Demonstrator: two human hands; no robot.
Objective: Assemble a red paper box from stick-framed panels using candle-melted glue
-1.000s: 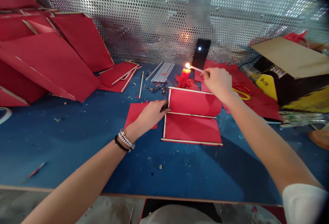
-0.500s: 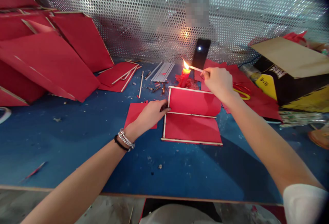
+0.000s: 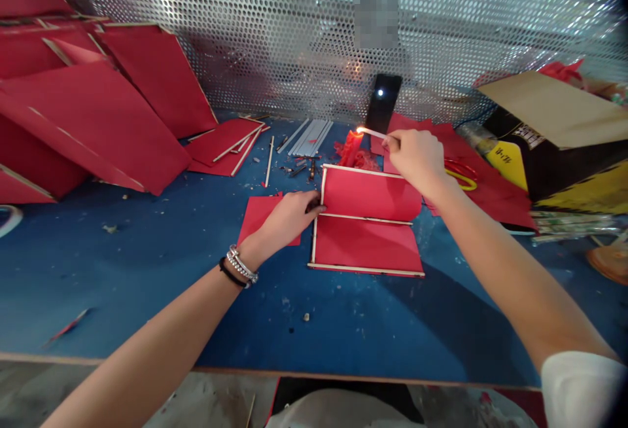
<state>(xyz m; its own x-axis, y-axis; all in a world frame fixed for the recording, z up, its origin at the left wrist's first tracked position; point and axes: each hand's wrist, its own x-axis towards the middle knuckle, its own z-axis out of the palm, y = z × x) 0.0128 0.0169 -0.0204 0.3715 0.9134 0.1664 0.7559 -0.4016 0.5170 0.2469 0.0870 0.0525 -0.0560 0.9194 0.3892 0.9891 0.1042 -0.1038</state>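
Observation:
My right hand (image 3: 417, 156) pinches a thin white stick (image 3: 377, 133). The stick's far tip glows at the top of a red candle (image 3: 352, 148), which stands behind the work with lumps of red wax around its foot. My left hand (image 3: 294, 213) has its fingertips closed on the left edge of a red panel (image 3: 367, 245) edged with pale wooden strips. Another strip crosses the panel's middle, and its upper part curves up at the right. Partly under my left wrist lies a smaller red sheet (image 3: 258, 213).
Large red panels (image 3: 98, 114) lean in a stack at the left. White strips (image 3: 311, 137) lie at the back beside a dark phone (image 3: 384, 104) with its light on. Yellow-handled scissors (image 3: 466, 182) and a cardboard box (image 3: 559, 107) are on the right. Perforated metal (image 3: 275, 35) closes the back.
The tall flame over the candle has shrunk to a small glow at the stick's tip. Both hands and the panel have hardly moved.

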